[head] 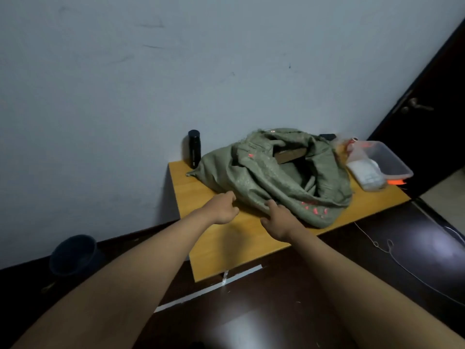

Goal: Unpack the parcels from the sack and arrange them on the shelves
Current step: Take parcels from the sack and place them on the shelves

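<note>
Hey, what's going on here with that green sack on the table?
A person is reaching both arms toward a green sack lying on a wooden table. The left hand and right hand are at the sack's near edge. Its mouth gapes open, showing a brown parcel inside. Nothing is unpacked yet.

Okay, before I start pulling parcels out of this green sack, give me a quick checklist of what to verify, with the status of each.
1. Sack rests fully on the wooden table: ok.
2. Sack mouth open, brown parcel visible inside: ok.
3. Left hand and right hand at the sack's near edge: ok; firm grip: cannot tell.
4. Black bottle upright, close to the sack's corner, could tip if the sack shifts: not ok.
5. Clear plastic tub crowds the sack's other side: not ok.
6. Shelves within reach: cannot tell, none in view.
</note>
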